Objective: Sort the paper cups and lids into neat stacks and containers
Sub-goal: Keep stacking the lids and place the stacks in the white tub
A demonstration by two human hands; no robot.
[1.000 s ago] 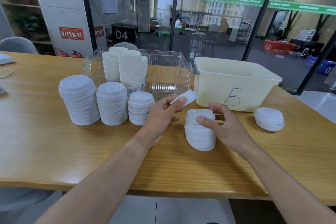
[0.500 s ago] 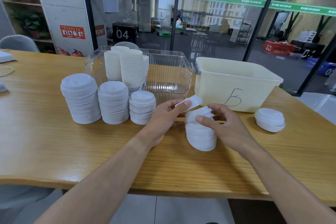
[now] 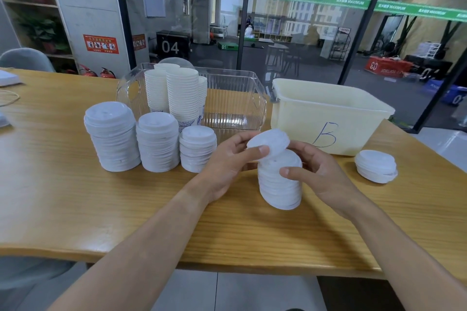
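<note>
My left hand (image 3: 228, 161) pinches a single white lid (image 3: 268, 143), tilted, just above a leaning stack of white lids (image 3: 279, 183) on the table. My right hand (image 3: 319, 171) curls round that stack's right side, thumb on its front. Three more lid stacks stand to the left: a tall one (image 3: 112, 137), a middle one (image 3: 158, 142) and a short one (image 3: 198, 149). A low lid stack (image 3: 376, 165) lies at the right. Stacks of paper cups (image 3: 180, 93) stand in the clear plastic bin (image 3: 237, 108).
A cream tub marked "B" (image 3: 328, 115) stands behind my right hand. The wooden table (image 3: 75, 197) has its front edge close to me. A glass wall runs behind the table. A grey chair (image 3: 25, 59) is at the far left.
My left hand has brought the single lid right and down, over the top of the stack. The stack leans more under my right hand.
</note>
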